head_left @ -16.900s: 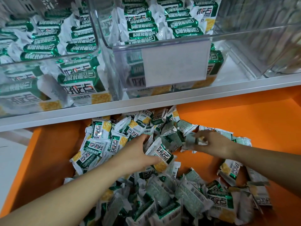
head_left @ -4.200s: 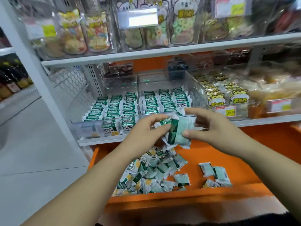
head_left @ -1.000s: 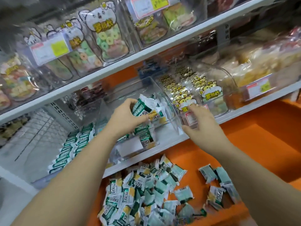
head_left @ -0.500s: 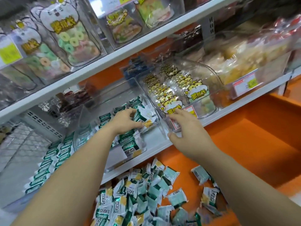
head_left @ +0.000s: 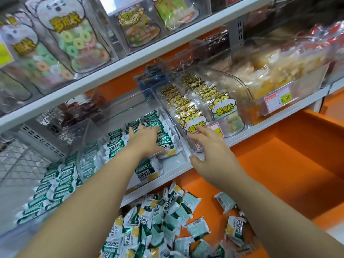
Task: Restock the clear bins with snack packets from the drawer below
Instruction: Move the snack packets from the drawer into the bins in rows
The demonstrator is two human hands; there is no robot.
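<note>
Rows of green-and-white snack packets [head_left: 117, 144] stand in a clear bin [head_left: 115, 110] on the white shelf. My left hand [head_left: 147, 138] reaches into that bin and lies on the right-hand row, fingers straight and spread, pressing on the packets. Just right of it, my right hand [head_left: 206, 144] hovers at the front corner of the neighbouring bin, fingers relaxed and holding nothing. A second clear bin on the left holds more of these packets [head_left: 55, 183]. Below the shelf, the orange drawer [head_left: 290, 170] stands pulled out, with a loose pile of packets [head_left: 154, 220] at its left.
A clear bin of yellow cat-labelled bags [head_left: 197, 107] sits directly right of the bin I reach into, a price tag [head_left: 216, 129] on its front. Further right are yellow snacks behind a 29.90 tag [head_left: 279, 100]. The upper shelf carries ring-candy bags [head_left: 74, 43].
My left hand has gone from holding packets above the bin to lying flat on the packets inside it. My right hand stayed at the neighbouring bin's front. The view has moved closer.
</note>
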